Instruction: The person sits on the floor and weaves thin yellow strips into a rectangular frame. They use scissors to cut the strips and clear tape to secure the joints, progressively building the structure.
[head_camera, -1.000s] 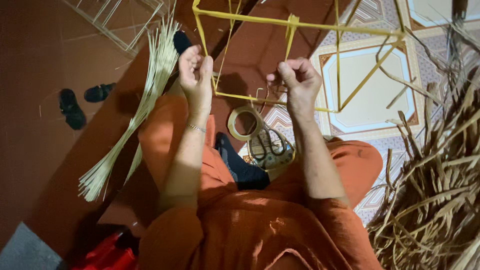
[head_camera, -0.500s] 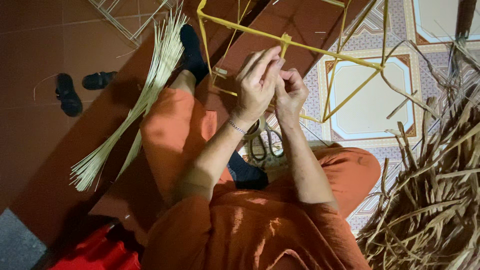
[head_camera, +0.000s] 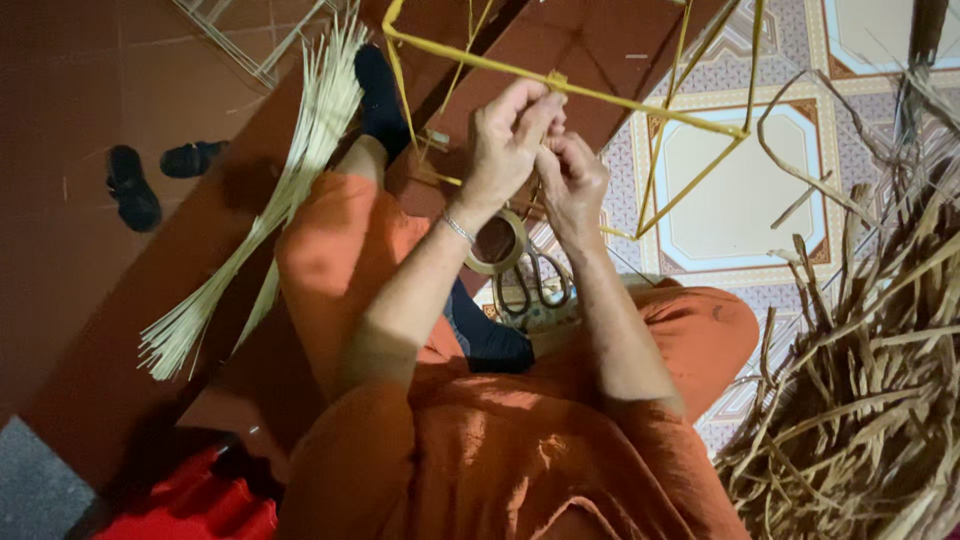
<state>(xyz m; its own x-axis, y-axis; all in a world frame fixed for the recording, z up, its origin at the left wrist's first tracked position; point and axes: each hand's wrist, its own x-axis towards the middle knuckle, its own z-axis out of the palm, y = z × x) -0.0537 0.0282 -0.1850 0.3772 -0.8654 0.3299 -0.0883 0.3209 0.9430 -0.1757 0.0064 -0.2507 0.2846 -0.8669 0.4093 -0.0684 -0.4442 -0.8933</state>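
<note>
While the person sat on the floor, the left hand (head_camera: 505, 140) and right hand (head_camera: 572, 180) pinched together on one yellow frame (head_camera: 640, 104) strut, keeping it above the lap; tape roll (head_camera: 497, 242) and scissors (head_camera: 535, 285) lay below within reach.

Orange clothes (head_camera: 520, 450), dark socks (head_camera: 380, 90) — thin silver bracelet (head_camera: 458, 228).

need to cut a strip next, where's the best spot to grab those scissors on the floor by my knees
Take the scissors by the two loop handles, which look to lie at the end nearer your body, so come in from above on your own side. The blades seem to point away, under your left hand and right hand, and the tape roll crowds their left side.
</note>
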